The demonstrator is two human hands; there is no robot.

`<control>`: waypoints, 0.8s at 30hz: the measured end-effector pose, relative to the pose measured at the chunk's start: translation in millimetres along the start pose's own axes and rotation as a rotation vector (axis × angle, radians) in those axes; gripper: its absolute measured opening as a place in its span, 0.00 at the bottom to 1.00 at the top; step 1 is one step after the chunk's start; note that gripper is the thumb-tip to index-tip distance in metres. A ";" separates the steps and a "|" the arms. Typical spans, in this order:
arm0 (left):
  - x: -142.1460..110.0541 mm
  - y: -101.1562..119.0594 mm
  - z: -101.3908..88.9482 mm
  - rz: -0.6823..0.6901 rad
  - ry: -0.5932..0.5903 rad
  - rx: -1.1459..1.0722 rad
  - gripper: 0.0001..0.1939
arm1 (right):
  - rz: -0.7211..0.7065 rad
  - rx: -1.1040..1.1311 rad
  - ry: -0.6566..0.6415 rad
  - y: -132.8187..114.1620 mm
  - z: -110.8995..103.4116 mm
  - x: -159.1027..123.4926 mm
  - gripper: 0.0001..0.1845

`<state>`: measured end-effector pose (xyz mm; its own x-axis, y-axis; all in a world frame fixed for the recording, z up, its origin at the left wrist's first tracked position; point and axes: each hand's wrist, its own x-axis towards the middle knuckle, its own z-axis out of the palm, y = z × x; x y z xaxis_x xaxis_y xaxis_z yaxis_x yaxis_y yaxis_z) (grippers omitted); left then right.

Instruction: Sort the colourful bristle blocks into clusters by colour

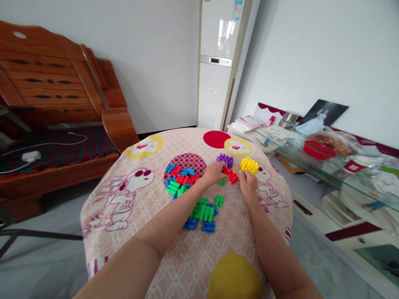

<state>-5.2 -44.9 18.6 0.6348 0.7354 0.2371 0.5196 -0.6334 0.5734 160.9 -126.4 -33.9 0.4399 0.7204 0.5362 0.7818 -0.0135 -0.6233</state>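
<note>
My left hand (215, 173) reaches across the table with its fingers closed at the end of a group of red plastic blocks (231, 176). My right hand (248, 183) is just right of those blocks, fingers curled together; its fingertips are too small to show what they hold. Right beyond it sits a cluster of yellow knobbed pieces (249, 165). A purple knobbed cluster (225, 160) lies behind my left fingers. Green blocks (219, 201) are nearer me, and one more is partly hidden by my left hand.
Blue, red and green blocks (202, 212) lie in a loose pile around my left forearm on the patterned tablecloth (124, 199). At right stands a glass-topped cabinet (330, 178) with a red bowl (319, 150). A wooden bench (50, 83) is at left, a white upright appliance (215, 91) behind.
</note>
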 end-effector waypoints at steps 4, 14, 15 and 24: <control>9.8 1.5 17.4 -0.036 -0.003 0.047 0.12 | -0.018 -0.017 -0.011 2.0 0.7 1.1 0.19; -6.5 -3.8 -8.9 0.028 -0.100 0.145 0.23 | -0.002 0.018 -0.042 7.3 4.0 0.9 0.19; -12.5 -8.0 -20.2 0.008 -0.111 0.176 0.22 | 0.001 0.020 -0.049 7.5 4.3 1.2 0.19; -56.7 -36.2 -62.1 -0.267 -0.161 0.609 0.15 | -0.024 -0.033 -0.049 7.1 6.3 4.5 0.19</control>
<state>-95.5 -48.7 33.1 0.4928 0.8702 0.0020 0.8694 -0.4924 0.0419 165.6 -118.9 -39.6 0.3994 0.7538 0.5217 0.8065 -0.0184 -0.5909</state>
